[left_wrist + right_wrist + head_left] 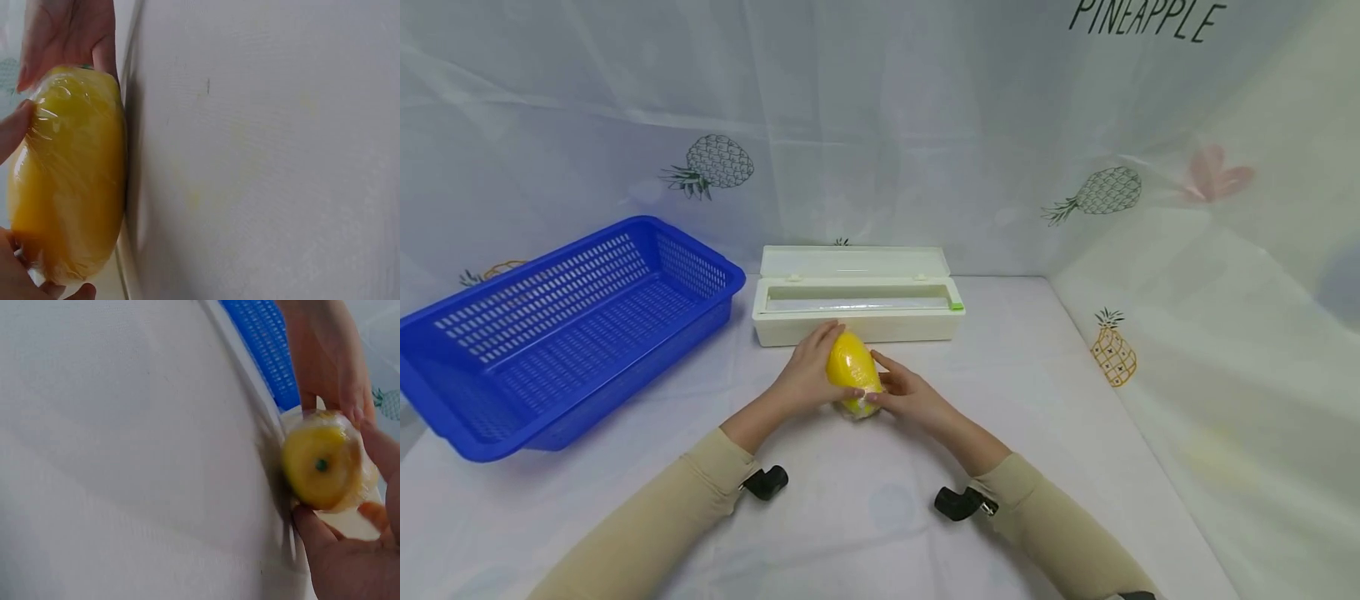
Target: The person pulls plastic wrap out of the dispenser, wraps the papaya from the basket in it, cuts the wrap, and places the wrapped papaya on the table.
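A yellow mango [852,367], wrapped in clear cling film, is between both hands in front of the white cling film dispenser [861,327]. My left hand [811,372] holds its left side, with the fingers at the far end and the thumb on top near the closer end. From the right, my right hand [913,393] grips it with thumb and fingers. In the left wrist view the film over the mango [72,181] is shiny and creased. A small green stem mark shows on the end of the mango [319,465] in the right wrist view.
The dispenser's lid [855,262] stands raised at the back, and a green slider [957,307] sits at its right end. A blue plastic basket [587,417] stands on the left. White cloth [880,467] covers the table, with a pineapple-print curtain [887,125] behind.
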Action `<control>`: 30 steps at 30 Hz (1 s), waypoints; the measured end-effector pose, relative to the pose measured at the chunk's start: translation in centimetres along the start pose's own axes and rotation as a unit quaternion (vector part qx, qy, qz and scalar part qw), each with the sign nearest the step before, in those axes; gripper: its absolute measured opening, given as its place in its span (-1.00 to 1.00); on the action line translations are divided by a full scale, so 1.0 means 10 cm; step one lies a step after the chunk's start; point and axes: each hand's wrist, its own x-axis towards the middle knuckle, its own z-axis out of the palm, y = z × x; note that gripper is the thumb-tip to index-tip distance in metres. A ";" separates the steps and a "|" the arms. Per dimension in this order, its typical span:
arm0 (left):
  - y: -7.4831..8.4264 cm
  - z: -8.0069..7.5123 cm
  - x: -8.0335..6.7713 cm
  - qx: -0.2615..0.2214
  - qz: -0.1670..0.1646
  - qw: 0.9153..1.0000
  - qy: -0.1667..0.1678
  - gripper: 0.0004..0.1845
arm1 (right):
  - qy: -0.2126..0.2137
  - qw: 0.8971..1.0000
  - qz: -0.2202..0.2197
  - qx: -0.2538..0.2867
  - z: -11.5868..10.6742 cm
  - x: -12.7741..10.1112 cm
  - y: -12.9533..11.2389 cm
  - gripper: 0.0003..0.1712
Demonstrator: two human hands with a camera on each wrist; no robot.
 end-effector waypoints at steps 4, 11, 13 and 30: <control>0.01 -0.03 -0.03 0.023 -0.007 1.000 0.011 0.21 | 0.029 0.999 0.015 -0.005 0.04 0.01 0.01 -0.16; -0.05 -0.15 -0.09 0.028 -0.022 0.999 0.024 -0.05 | 0.057 0.997 0.036 0.041 0.05 0.00 -0.03 -0.35; -0.07 -0.20 -0.09 0.002 -0.022 0.999 0.029 -0.26 | 0.058 0.997 0.036 0.036 0.03 0.00 -0.04 -0.41; -0.25 -0.43 -0.15 -0.106 -0.053 0.991 0.069 -0.78 | 0.040 0.988 0.113 0.097 -0.10 0.03 -0.23 -0.44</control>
